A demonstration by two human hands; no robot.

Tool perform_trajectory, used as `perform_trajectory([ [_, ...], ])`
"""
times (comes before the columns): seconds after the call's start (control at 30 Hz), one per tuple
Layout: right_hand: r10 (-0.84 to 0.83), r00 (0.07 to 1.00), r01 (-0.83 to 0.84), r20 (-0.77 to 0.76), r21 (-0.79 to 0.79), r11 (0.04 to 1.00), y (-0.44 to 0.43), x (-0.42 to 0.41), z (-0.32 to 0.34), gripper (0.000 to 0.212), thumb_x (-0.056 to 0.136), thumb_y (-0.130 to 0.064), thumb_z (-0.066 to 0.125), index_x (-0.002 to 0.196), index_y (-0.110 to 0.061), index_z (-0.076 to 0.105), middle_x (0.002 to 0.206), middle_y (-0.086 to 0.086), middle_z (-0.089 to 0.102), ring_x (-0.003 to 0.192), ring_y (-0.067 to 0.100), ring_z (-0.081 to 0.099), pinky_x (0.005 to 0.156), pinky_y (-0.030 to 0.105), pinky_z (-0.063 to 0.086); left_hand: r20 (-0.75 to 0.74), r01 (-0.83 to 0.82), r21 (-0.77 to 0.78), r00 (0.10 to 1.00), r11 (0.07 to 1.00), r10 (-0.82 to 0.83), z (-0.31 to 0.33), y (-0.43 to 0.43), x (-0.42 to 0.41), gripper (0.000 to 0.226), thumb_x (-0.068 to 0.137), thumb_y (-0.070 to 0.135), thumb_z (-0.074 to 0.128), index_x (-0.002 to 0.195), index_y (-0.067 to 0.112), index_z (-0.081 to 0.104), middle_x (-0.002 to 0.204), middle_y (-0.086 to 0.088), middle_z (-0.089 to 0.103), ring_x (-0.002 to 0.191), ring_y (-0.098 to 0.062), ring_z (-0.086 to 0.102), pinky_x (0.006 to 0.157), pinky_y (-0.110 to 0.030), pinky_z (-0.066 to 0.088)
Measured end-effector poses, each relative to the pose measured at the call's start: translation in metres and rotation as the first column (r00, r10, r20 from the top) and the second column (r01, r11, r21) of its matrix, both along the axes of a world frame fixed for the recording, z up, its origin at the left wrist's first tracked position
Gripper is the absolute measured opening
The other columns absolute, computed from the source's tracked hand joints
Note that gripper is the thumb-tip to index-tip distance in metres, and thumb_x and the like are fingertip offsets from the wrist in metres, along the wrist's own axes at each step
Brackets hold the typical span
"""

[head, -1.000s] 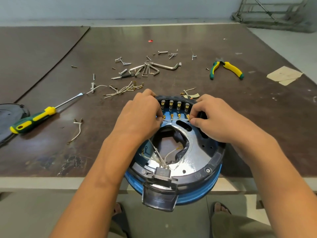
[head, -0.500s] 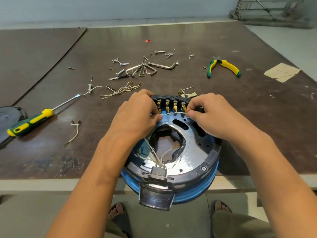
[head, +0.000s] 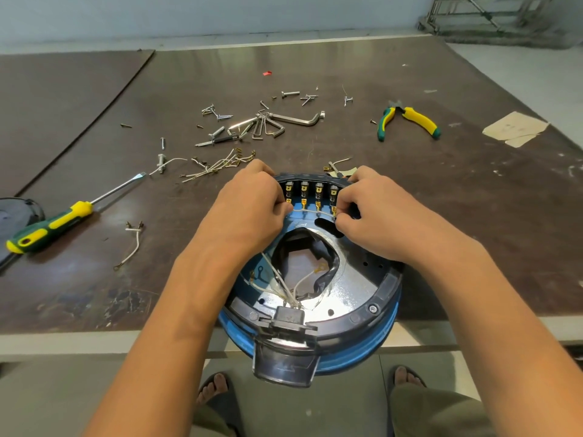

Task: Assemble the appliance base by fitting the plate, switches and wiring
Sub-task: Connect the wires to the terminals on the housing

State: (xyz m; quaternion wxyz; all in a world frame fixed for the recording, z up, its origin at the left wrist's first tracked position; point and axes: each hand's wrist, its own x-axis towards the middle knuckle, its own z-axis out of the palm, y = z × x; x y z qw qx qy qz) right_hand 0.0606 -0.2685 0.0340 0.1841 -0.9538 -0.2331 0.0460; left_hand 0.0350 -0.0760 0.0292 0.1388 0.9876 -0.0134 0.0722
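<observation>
The round blue appliance base [head: 356, 351] hangs over the table's front edge, with a shiny metal plate [head: 350, 288] fitted inside it. A row of switches with brass terminals [head: 310, 192] lines its far rim. A thin white wire [head: 310, 212] runs across below the terminals. My left hand [head: 252, 212] pinches the wire's left end and my right hand [head: 375, 216] pinches its right end. More white wires [head: 284, 285] lead from the plate's opening to a black connector [head: 288, 323] at the near side.
On the brown table lie a green-yellow screwdriver [head: 53, 223] at left, loose wires [head: 217, 165], hex keys [head: 271, 124] and screws [head: 217, 113] beyond the base, pliers [head: 407, 121] at right, a paper scrap [head: 514, 129], and a dark lid [head: 15, 216] at the left edge.
The view shifted slightly. Both hands stay at the switch row, with small finger movements on the wire.
</observation>
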Motion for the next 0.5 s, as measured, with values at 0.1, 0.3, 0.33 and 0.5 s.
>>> perform_trajectory([
  [0.1,0.01,1.0,-0.011,-0.002,-0.017,1.0,0.0,0.0004,-0.0001,0.018,0.094,-0.027,0.055,0.079,-0.022,0.065,0.103,0.002,0.042,0.083,0.023,0.055,0.069,0.035,0.046,-0.021,-0.011,0.022,1.0,1.0,0.012,0.0001,-0.0011,0.0003,0.022,0.095,0.029,0.065,0.097,0.011,0.077,0.13,-0.006,0.052,0.115,-0.024,0.053,0.088,-0.036,0.043],
  [0.3,0.014,0.999,-0.012,0.034,-0.047,0.999,0.0014,0.001,-0.0017,0.019,0.096,-0.027,0.052,0.081,-0.021,0.062,0.104,0.003,0.043,0.082,0.024,0.055,0.068,0.036,0.046,-0.056,-0.006,0.021,0.998,1.0,0.007,0.0001,-0.0026,0.0,0.014,0.09,0.025,0.072,0.091,0.014,0.08,0.143,-0.003,0.047,0.122,-0.024,0.051,0.096,-0.045,0.048],
  [0.33,0.017,0.999,-0.015,0.037,-0.045,0.999,0.0015,0.0012,-0.0021,0.019,0.097,-0.027,0.052,0.083,-0.021,0.063,0.104,0.004,0.044,0.083,0.024,0.055,0.07,0.038,0.048,-0.06,-0.01,0.02,0.998,1.0,0.011,0.0,-0.0024,0.0002,0.013,0.089,0.026,0.073,0.092,0.015,0.08,0.143,-0.002,0.047,0.122,-0.025,0.051,0.096,-0.046,0.048],
  [0.5,0.035,0.999,-0.035,0.003,0.027,0.999,-0.0015,0.0034,-0.0022,0.018,0.095,-0.024,0.054,0.08,-0.024,0.064,0.099,0.002,0.044,0.085,0.023,0.054,0.074,0.039,0.048,-0.068,-0.051,0.005,0.996,0.999,0.051,-0.0011,-0.0029,0.0009,0.012,0.086,0.029,0.077,0.094,0.021,0.08,0.143,0.003,0.047,0.119,-0.024,0.052,0.085,-0.039,0.047],
])
